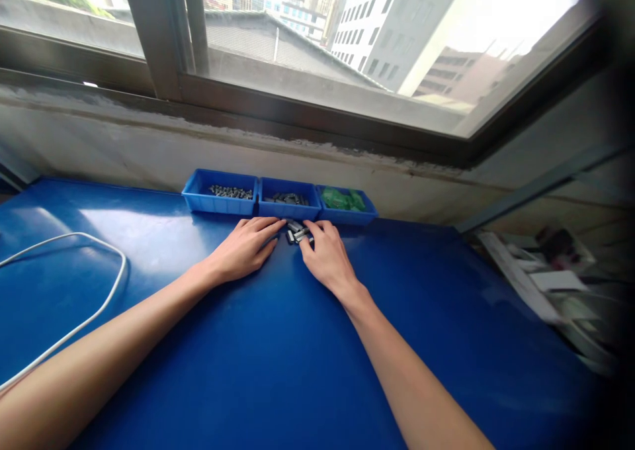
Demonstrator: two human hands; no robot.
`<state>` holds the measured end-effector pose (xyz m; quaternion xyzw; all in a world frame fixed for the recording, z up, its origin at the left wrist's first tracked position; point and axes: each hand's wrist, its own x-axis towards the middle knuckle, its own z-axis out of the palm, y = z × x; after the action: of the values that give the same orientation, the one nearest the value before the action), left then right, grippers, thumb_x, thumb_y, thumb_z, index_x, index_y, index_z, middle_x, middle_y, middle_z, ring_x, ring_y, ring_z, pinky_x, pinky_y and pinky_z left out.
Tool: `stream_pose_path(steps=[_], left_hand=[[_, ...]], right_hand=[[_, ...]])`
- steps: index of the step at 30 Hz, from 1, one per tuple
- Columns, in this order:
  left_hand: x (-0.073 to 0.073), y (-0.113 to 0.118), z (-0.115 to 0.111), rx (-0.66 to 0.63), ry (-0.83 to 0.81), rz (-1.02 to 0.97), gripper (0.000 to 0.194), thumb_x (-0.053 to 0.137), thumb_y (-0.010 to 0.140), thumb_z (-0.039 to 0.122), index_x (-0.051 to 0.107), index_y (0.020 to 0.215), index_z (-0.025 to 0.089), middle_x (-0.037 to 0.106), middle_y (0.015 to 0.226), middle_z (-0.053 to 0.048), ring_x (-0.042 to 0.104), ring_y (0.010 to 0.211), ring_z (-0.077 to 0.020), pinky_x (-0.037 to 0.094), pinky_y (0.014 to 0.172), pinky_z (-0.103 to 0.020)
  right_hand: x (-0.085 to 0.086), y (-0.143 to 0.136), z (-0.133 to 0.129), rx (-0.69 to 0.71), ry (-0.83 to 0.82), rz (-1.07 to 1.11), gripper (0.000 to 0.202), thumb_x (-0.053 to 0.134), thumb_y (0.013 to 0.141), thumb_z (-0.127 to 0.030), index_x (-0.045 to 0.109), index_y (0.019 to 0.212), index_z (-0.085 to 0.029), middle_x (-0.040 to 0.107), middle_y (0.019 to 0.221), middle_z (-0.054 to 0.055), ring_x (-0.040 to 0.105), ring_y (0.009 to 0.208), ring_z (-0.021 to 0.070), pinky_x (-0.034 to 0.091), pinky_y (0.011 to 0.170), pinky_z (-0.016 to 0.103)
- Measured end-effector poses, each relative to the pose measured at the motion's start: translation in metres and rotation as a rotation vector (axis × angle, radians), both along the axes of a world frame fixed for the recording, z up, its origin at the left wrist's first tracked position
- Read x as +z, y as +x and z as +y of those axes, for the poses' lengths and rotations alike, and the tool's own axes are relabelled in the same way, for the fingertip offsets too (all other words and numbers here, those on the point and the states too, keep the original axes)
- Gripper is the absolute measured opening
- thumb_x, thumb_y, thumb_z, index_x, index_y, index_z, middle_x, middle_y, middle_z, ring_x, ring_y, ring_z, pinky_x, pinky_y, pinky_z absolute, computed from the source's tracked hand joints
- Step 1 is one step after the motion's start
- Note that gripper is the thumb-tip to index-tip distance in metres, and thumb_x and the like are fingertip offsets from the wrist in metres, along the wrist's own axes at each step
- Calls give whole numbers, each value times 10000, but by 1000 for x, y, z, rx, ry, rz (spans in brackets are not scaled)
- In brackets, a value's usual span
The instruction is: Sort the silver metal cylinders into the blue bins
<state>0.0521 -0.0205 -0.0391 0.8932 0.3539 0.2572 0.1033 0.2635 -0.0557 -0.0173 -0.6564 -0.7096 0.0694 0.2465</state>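
A small pile of dark and silvery metal pieces [296, 232] lies on the blue table, just in front of the middle bin. My left hand [251, 243] is at the pile's left side, its fingers stretched out and the tips touching or almost touching the pieces. From the right, my right hand [327, 251] reaches onto the pile with thumb and forefinger apart. Its fingertips rest at the right edge of the pieces. Whether a single piece sits under the right fingers is too small to tell.
Three blue bins stand in a row by the wall: a left bin [218, 204] with small metal parts, a middle bin [288, 210] with dark metal pieces, a right bin [350, 216] with green plastic bags. A white cable [122, 265] loops across the table [278, 370] at left.
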Motion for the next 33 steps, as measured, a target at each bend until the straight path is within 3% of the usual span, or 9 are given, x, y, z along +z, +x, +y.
stream_pose_path(steps=[5,11,19,26,33], left_hand=[[1,-1,0,14,-40,-80,536,496,989,270,486,1514,161,545,1481,-156,549,1334,-298,442,1128,-469],[6,-1,-2,-30,-31,-117,617,602,880,214,516,1488,152,596,1429,-146,584,1277,-304,459,1125,-477],[5,-1,-2,-32,-38,-206,462,629,864,226,650,1323,179,661,1299,-120,654,1168,-262,529,1060,-402],[4,-1,-3,72,-58,-163,631,647,854,292,552,1462,154,598,1440,-151,576,1326,-303,469,1148,-449],[9,-3,-4,-10,-84,-157,644,633,866,296,512,1490,193,642,1406,-115,610,1284,-299,485,1104,-463]], right_hand=[[-2,-7,0,175,27,117,509,520,906,-192,609,1400,-113,631,1330,146,602,1197,283,475,1119,415],[-2,-17,-1,174,35,-5,488,484,957,-242,594,1418,-125,601,1394,168,562,1229,334,451,1116,505],[-4,-5,4,245,104,151,380,515,926,-173,683,1267,-162,665,1338,100,591,1202,261,453,1101,424],[-6,-6,5,292,143,176,366,536,885,-129,687,1215,-182,707,1250,85,611,1122,259,475,1046,429],[0,3,3,294,65,230,403,573,848,-134,672,1235,-194,716,1228,80,639,1066,235,508,959,383]])
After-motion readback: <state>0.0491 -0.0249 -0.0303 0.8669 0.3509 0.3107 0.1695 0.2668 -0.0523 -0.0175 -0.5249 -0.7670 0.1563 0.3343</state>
